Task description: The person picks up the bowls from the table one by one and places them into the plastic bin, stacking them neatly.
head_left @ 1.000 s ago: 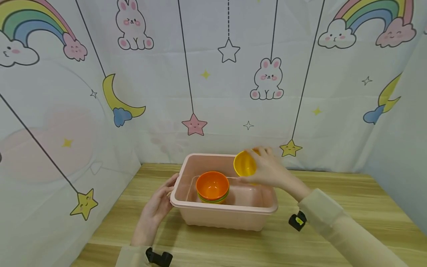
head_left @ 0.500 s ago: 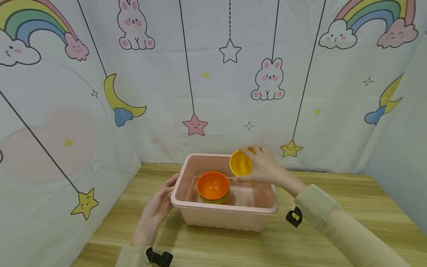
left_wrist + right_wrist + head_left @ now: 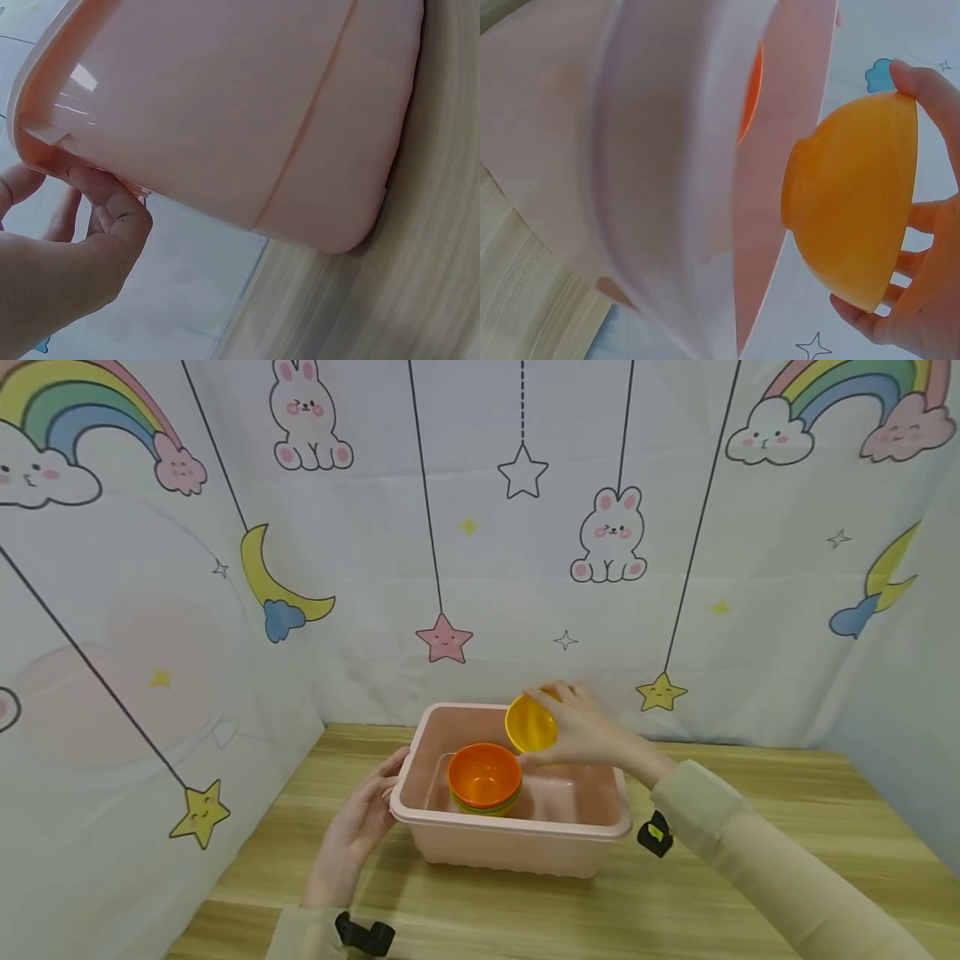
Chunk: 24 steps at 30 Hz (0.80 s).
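A yellow bowl is held by the rim in my right hand, over the back of a pink plastic tub. It is tilted on its side, its hollow facing left in the head view. The right wrist view shows the bowl's rounded outside, with thumb and fingertips at opposite sides of its rim. Inside the tub's left half sits a small stack of bowls, an orange bowl on top and green and yellow edges below. My left hand grips the tub's left end, fingers bent under the rim.
The tub stands on a wood-grain table. Behind it and at both sides hangs a white cloth printed with rabbits, stars and rainbows. Black wrist cameras sit at the left cuff and the right cuff.
My right hand has moved left with the yellow bowl, closer to the stack. My left hand stays on the tub's left end. The view has shifted slightly.
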Each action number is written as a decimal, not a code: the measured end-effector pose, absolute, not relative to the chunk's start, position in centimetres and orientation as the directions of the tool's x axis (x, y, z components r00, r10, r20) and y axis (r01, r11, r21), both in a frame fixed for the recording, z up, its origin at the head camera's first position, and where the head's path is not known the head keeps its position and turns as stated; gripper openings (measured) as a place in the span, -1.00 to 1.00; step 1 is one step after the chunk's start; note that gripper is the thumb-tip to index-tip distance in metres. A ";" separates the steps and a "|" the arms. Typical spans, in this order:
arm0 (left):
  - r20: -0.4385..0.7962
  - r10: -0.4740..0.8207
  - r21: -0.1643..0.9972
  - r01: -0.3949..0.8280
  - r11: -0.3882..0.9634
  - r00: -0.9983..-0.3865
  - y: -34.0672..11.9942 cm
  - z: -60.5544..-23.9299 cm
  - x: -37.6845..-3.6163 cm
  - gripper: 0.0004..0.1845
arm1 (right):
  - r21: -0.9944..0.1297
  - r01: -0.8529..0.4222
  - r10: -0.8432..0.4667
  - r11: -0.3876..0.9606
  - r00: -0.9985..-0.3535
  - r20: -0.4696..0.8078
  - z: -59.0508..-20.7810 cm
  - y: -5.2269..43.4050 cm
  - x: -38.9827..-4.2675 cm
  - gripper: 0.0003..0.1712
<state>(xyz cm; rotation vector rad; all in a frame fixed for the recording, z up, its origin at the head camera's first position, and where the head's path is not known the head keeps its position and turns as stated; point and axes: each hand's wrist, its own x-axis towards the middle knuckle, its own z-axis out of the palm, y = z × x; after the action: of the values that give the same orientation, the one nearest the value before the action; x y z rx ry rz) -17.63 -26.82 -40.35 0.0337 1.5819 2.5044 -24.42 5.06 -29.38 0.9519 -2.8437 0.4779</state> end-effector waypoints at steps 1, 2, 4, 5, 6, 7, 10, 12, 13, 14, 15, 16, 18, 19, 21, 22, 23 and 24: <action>-0.076 0.156 0.898 -0.136 -0.419 -0.985 -26.8 -40.4 -17.6 -0.55 | -0.259 -0.606 -0.576 0.752 -0.795 0.189 -29.4 5.0 -24.5 0.18; -0.080 0.154 0.897 -0.139 -0.419 -0.985 -26.8 -40.4 -17.7 -0.55 | -0.258 -0.611 -0.584 0.748 -0.791 0.181 -29.4 5.0 -24.5 0.18; -0.082 0.148 0.896 -0.138 -0.421 -0.986 -26.8 -40.4 -17.6 -0.54 | -0.254 -0.621 -0.599 0.741 -0.783 0.167 -29.5 4.9 -24.7 0.18; -0.082 0.142 0.895 -0.135 -0.424 -0.987 -26.8 -40.4 -17.6 -0.54 | -0.251 -0.628 -0.607 0.737 -0.778 0.164 -29.5 4.9 -24.7 0.17; -0.083 0.142 0.896 -0.136 -0.424 -0.986 -26.8 -40.4 -17.7 -0.54 | -0.247 -0.634 -0.614 0.733 -0.773 0.161 -29.6 4.9 -24.8 0.17; -0.076 0.139 0.898 -0.128 -0.421 -0.987 -26.8 -40.4 -17.7 -0.55 | -0.244 -0.639 -0.620 0.729 -0.768 0.159 -29.6 4.8 -24.9 0.17; -0.066 0.156 0.903 -0.125 -0.410 -0.986 -26.7 -40.4 -17.7 -0.56 | -0.232 -0.655 -0.637 0.720 -0.755 0.156 -29.7 4.9 -25.1 0.16; -0.068 0.154 0.905 -0.126 -0.406 -0.986 -26.5 -40.4 -17.8 -0.56 | -0.228 -0.661 -0.646 0.715 -0.749 0.147 -29.8 4.9 -25.3 0.16; -0.066 0.152 0.908 -0.122 -0.401 -0.986 -26.4 -40.4 -17.7 -0.56 | -0.229 -0.663 -0.650 0.713 -0.747 0.141 -29.8 4.9 -25.4 0.16; -0.071 0.154 0.907 -0.128 -0.402 -0.985 -26.3 -40.4 -17.7 -0.56 | -0.232 -0.665 -0.654 0.710 -0.744 0.135 -29.9 4.8 -25.5 0.16; -0.077 0.153 0.905 -0.133 -0.403 -0.985 -26.3 -40.4 -17.7 -0.57 | -0.235 -0.667 -0.657 0.707 -0.743 0.129 -29.9 4.8 -25.5 0.15; -0.082 0.151 0.903 -0.137 -0.407 -0.985 -26.2 -40.4 -17.7 -0.57 | -0.242 -0.668 -0.660 0.704 -0.741 0.123 -30.0 4.7 -25.6 0.15; -0.090 0.147 0.900 -0.143 -0.411 -0.985 -26.2 -40.3 -17.7 -0.57 | -0.250 -0.671 -0.667 0.698 -0.736 0.115 -30.1 4.5 -25.7 0.15; -0.093 0.144 0.898 -0.146 -0.414 -0.985 -26.2 -40.3 -17.6 -0.57 | -0.255 -0.674 -0.671 0.694 -0.733 0.112 -30.1 4.5 -25.7 0.15; -0.100 0.138 0.894 -0.150 -0.422 -0.985 -26.3 -40.3 -17.6 -0.57 | -0.258 -0.681 -0.679 0.685 -0.725 0.110 -30.1 4.3 -25.8 0.15; -0.100 0.134 0.894 -0.149 -0.423 -0.986 -26.3 -40.3 -17.6 -0.57 | -0.255 -0.686 -0.684 0.681 -0.721 0.111 -30.0 4.2 -25.8 0.15; -0.099 0.130 0.895 -0.146 -0.422 -0.987 -26.4 -40.3 -17.6 -0.57 | -0.251 -0.690 -0.688 0.679 -0.717 0.110 -30.0 4.1 -25.9 0.15; -0.098 0.129 0.895 -0.144 -0.422 -0.987 -26.4 -40.2 -17.6 -0.57 | -0.246 -0.693 -0.692 0.677 -0.714 0.107 -29.9 4.0 -25.9 0.15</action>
<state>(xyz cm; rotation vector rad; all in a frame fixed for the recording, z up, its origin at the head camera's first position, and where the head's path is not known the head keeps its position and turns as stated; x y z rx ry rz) -17.58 -26.43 -40.23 -0.0217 1.5886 2.5210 -25.90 4.02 -29.91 1.1858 -2.8727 0.4250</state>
